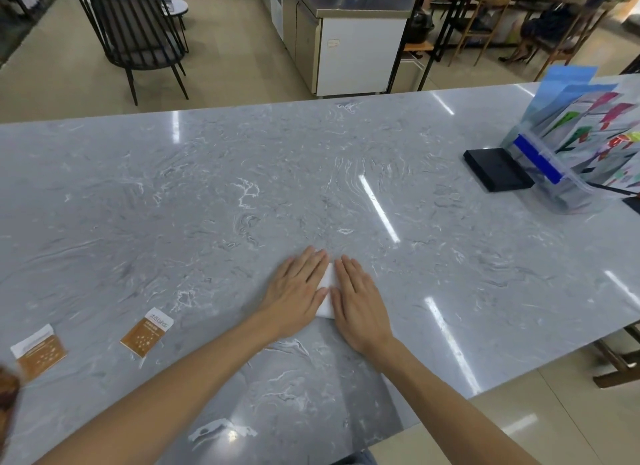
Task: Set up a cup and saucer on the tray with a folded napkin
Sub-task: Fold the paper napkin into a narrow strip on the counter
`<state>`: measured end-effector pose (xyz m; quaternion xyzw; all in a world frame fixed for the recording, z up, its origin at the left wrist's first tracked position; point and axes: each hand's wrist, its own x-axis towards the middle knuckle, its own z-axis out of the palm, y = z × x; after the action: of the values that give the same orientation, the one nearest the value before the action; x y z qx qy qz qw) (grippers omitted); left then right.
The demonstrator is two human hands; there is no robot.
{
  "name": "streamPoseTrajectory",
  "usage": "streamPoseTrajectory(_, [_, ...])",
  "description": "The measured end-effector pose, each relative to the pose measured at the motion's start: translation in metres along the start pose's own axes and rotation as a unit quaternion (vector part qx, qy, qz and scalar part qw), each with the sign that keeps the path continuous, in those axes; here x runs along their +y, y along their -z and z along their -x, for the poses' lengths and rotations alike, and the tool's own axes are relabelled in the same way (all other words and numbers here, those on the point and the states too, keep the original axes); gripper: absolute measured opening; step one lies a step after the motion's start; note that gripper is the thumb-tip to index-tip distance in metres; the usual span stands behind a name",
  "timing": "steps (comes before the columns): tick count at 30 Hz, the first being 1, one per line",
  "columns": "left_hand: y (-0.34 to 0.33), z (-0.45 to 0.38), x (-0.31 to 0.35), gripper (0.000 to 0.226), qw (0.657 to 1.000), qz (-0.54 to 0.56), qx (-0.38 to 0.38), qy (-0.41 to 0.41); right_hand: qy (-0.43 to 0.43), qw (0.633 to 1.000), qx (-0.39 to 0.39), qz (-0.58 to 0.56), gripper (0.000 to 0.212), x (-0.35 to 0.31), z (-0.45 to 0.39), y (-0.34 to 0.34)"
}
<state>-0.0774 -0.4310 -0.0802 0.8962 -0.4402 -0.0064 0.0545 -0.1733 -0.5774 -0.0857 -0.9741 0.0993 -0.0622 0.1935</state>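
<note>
A white napkin (327, 293) lies flat on the grey marble counter (242, 194), mostly covered by both hands. My left hand (298, 291) presses on its left part with straight fingers. My right hand (356, 301) presses flat on its right part, fingers straight and pointing away from me. Only a narrow white strip shows between the two hands. No cup, saucer or tray is in view.
Two brown-and-white sachets (147, 336) (38, 352) lie at the counter's near left. A clear brochure holder (568, 152) and a black box (497, 169) stand at the far right. Chairs and a steel cabinet (346, 38) stand beyond the counter.
</note>
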Motion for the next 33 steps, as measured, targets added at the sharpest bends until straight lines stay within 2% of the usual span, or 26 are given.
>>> streamPoseTrajectory(7, [-0.02,0.002,-0.006,0.067,0.998,0.028,-0.022,0.052,0.009,0.999,-0.04,0.032,0.06,0.011,-0.008,-0.018])
streamPoseTrajectory(12, [-0.024,0.0,-0.008,0.071,0.997,0.035,-0.046,0.057,0.001,0.998,-0.038,0.041,0.062,0.011,-0.009,-0.02])
streamPoseTrajectory(17, [-0.017,0.0,-0.008,0.07,0.996,0.046,-0.066,0.047,0.015,0.997,-0.067,0.021,0.065,0.012,-0.01,-0.012])
streamPoseTrajectory(20, [-0.009,0.011,-0.015,0.076,0.997,0.044,-0.059,-0.005,0.067,0.993,-0.045,-0.091,0.074,0.018,-0.001,0.006])
streamPoseTrajectory(22, [-0.004,0.021,-0.025,0.08,0.996,0.027,-0.039,-0.075,0.122,0.986,-0.006,-0.113,0.068,0.028,0.012,0.017])
streamPoseTrajectory(24, [0.0,0.03,-0.036,0.078,0.992,0.008,-0.042,-0.122,0.172,0.982,0.032,-0.077,0.053,0.038,0.026,0.019])
streamPoseTrajectory(27, [0.006,0.034,-0.039,0.072,0.99,-0.003,-0.063,-0.126,0.199,0.978,0.053,-0.017,0.04,0.042,0.033,0.015])
streamPoseTrajectory(33, [0.02,0.035,-0.019,0.05,0.98,-0.065,0.05,-0.18,0.265,0.956,0.077,0.096,0.031,0.04,0.026,0.017])
